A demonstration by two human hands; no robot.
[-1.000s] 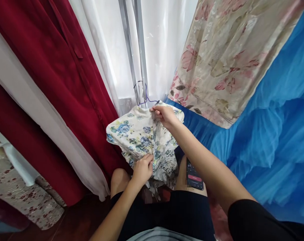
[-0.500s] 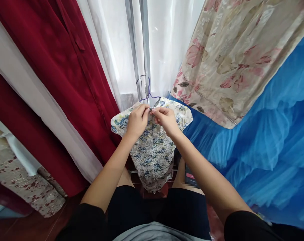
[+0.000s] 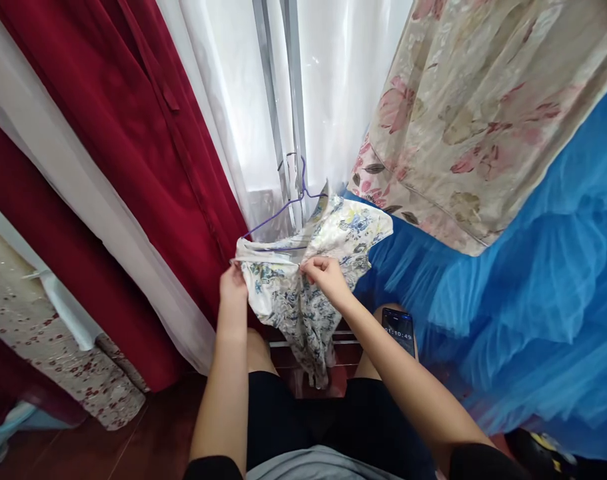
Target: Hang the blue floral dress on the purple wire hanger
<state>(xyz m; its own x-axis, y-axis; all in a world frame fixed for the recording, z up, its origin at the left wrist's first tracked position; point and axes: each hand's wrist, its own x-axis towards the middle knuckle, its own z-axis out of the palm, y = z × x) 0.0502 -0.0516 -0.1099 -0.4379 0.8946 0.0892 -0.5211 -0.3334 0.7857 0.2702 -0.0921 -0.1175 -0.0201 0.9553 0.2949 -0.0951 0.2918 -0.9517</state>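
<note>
A white blouse (image 3: 356,227) with a blue and yellow floral print hangs in front of me on a purple hanger (image 3: 303,183). My left hand (image 3: 232,285) is closed on the blouse at its left shoulder, close to the hanger's left end. My right hand (image 3: 326,277) pinches the blouse at the front of the neckline. Between the two hands the neck edge is stretched and pulled down, so part of the hanger shows inside. The left fingertips are partly hidden by cloth. The blouse's lower part hangs bunched between my knees.
Red and white drapes (image 3: 183,220) hang on the left. Grey metal bars (image 3: 293,87) rise behind the hanger. On the right are a beige floral cloth (image 3: 448,133) and blue tulle (image 3: 548,287). A phone (image 3: 398,328) rests on my right thigh.
My left hand has moved from the centre of the neckline out to the left shoulder. My right hand has shifted slightly down. The blouse's left side is pulled down, exposing more of the hanger.
</note>
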